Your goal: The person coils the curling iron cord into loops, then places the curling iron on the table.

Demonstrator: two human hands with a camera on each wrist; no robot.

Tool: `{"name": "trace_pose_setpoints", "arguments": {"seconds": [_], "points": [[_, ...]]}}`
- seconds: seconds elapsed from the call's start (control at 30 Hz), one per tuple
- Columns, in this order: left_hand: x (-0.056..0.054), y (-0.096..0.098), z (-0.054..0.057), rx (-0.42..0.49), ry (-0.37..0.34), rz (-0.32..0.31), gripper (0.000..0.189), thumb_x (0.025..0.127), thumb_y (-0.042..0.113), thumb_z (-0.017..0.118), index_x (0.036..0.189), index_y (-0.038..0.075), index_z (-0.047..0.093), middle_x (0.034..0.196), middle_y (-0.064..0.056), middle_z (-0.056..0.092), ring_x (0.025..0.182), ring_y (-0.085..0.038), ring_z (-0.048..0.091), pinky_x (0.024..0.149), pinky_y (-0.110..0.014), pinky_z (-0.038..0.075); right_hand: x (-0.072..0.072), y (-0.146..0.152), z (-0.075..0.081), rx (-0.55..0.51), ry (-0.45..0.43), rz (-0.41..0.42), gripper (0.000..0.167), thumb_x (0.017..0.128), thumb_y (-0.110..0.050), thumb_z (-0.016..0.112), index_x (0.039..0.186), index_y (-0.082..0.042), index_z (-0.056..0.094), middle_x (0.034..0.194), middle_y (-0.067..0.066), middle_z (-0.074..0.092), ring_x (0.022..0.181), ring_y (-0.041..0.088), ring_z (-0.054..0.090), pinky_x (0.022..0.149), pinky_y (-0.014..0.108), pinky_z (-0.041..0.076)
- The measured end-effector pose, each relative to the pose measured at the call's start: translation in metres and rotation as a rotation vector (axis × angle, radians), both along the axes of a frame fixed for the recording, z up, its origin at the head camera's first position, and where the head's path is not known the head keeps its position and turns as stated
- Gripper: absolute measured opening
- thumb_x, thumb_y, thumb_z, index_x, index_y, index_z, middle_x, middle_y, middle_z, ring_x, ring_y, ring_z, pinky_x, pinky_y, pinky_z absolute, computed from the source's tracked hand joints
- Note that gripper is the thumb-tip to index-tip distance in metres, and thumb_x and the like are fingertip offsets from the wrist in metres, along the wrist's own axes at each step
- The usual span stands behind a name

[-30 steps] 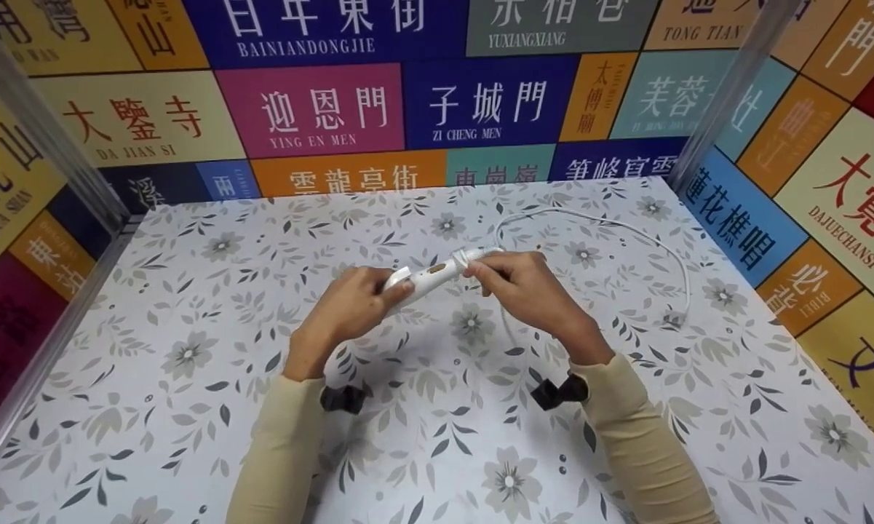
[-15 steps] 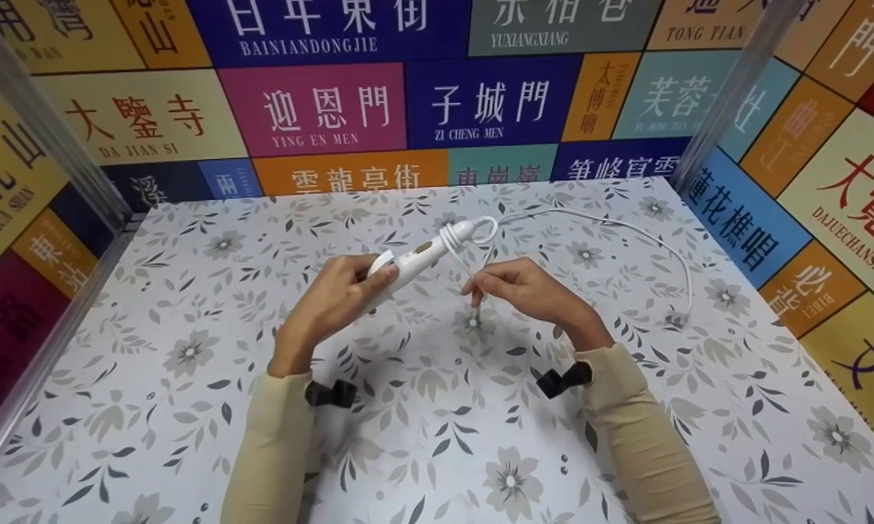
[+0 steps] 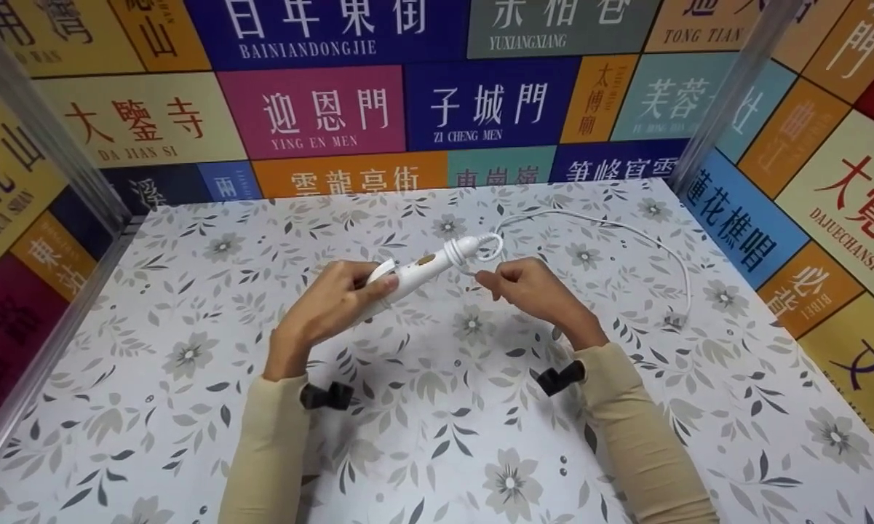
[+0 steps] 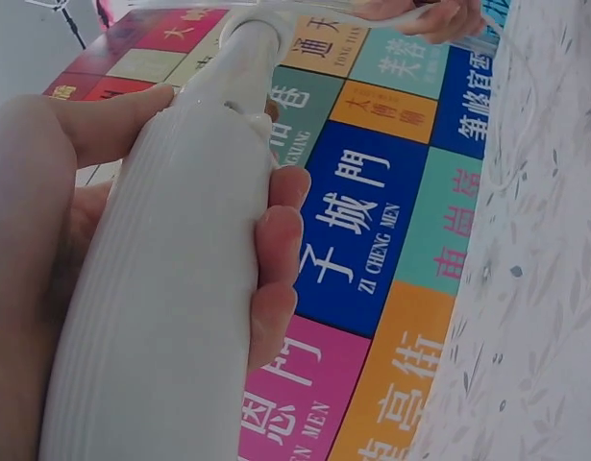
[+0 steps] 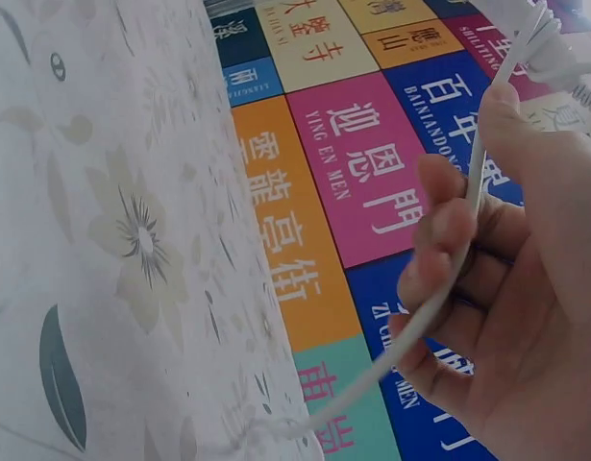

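Observation:
A white corded curling iron (image 3: pixel 423 274) with a gold button is held up over the table, its cord end pointing to the upper right. My left hand (image 3: pixel 338 300) grips its thicker ridged part; in the left wrist view the fingers curl round the white body (image 4: pixel 170 279). Coils of white cord (image 3: pixel 454 252) wrap round the narrow end of the handle. To the right of that end, my right hand (image 3: pixel 535 291) pinches the cord. Seen from the right wrist, the cord (image 5: pixel 372 370) crosses the curled fingers and passes under the thumb. My left hand hides the iron's far end.
The free cord (image 3: pixel 626 227) arcs across the back right of the flower-patterned table (image 3: pixel 437 437) to a plug (image 3: pixel 674 319). Colourful panels with lettering (image 3: pixel 309 109) stand behind and on both sides, with clear posts (image 3: pixel 728 94) at the corners.
My right hand has gone from the handle's end out to the right, drawing the cord round it. The left hand has shifted slightly left with the curling iron.

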State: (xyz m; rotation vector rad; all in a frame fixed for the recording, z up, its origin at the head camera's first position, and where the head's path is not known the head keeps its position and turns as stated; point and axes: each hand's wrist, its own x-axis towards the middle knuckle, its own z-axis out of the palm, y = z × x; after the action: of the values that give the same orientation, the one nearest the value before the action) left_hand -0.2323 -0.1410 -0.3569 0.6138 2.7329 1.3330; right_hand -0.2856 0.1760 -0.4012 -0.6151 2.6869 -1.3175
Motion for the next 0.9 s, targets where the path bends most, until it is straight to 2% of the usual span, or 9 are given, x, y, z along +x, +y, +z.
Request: {"name": "trace_pose_setpoints", "arguments": {"seconds": [0.17,0.27,0.4,0.57,0.67,0.8,0.9], "points": [[0.0,0.003,-0.001,-0.038,0.032,-0.06,0.03,0.099,0.038,0.058,0.089,0.012,0.071,0.077,-0.004,0.063,0.071,-0.017,0.053,0.068,-0.032,0.044,0.0,0.001,0.0,0.027,-0.004,-0.085,0.05,0.089,-0.061,0.066,0.068,-0.015,0.069,0.052,-0.006,0.045,0.049,0.013,0.03,0.051,0.029,0.03],[0.0,0.004,-0.002,-0.046,0.021,-0.074,0.029,0.099,0.038,0.058,0.091,0.013,0.072,0.079,-0.004,0.064,0.071,-0.017,0.054,0.068,-0.032,0.045,-0.001,0.001,0.001,0.014,-0.014,-0.132,0.045,0.086,-0.058,0.071,0.074,-0.014,0.074,0.059,-0.003,0.057,0.054,0.014,0.042,0.054,0.029,0.036],[0.0,0.007,-0.004,-0.056,-0.001,-0.096,0.029,0.099,0.039,0.059,0.092,0.014,0.073,0.078,-0.003,0.064,0.068,-0.017,0.054,0.066,-0.032,0.045,-0.002,0.0,0.001,-0.005,0.007,-0.159,0.031,0.089,-0.042,0.075,0.08,-0.013,0.075,0.073,0.001,0.069,0.063,0.015,0.055,0.061,0.029,0.044],[0.0,0.011,-0.006,-0.089,-0.014,-0.134,0.031,0.099,0.041,0.058,0.093,0.014,0.074,0.076,-0.002,0.063,0.066,-0.016,0.053,0.063,-0.031,0.045,-0.001,0.002,0.002,-0.055,0.037,-0.122,0.017,0.092,-0.021,0.07,0.078,-0.011,0.071,0.071,-0.002,0.064,0.058,0.014,0.044,0.058,0.029,0.04],[0.0,0.014,-0.008,-0.1,-0.02,-0.16,0.03,0.098,0.039,0.06,0.093,0.013,0.074,0.075,-0.001,0.062,0.065,-0.015,0.052,0.063,-0.03,0.044,-0.001,0.004,0.003,-0.1,0.017,-0.097,0.016,0.091,-0.027,0.073,0.083,-0.013,0.076,0.075,-0.003,0.068,0.062,0.014,0.05,0.06,0.029,0.044],[-0.001,0.017,-0.011,-0.119,-0.018,-0.193,0.029,0.097,0.037,0.062,0.09,0.012,0.075,0.071,0.0,0.06,0.063,-0.013,0.05,0.061,-0.03,0.043,0.001,0.005,0.007,-0.132,-0.029,-0.077,0.031,0.084,-0.046,0.079,0.088,-0.014,0.078,0.075,-0.003,0.07,0.064,0.016,0.058,0.06,0.029,0.049],[-0.002,0.02,-0.013,-0.136,-0.035,-0.205,0.028,0.097,0.037,0.063,0.085,0.013,0.074,0.067,0.003,0.057,0.06,-0.012,0.048,0.059,-0.029,0.042,0.002,0.005,0.01,-0.137,-0.046,-0.068,0.034,0.081,-0.046,0.081,0.09,-0.014,0.078,0.077,-0.003,0.07,0.066,0.015,0.06,0.064,0.029,0.051]]}}
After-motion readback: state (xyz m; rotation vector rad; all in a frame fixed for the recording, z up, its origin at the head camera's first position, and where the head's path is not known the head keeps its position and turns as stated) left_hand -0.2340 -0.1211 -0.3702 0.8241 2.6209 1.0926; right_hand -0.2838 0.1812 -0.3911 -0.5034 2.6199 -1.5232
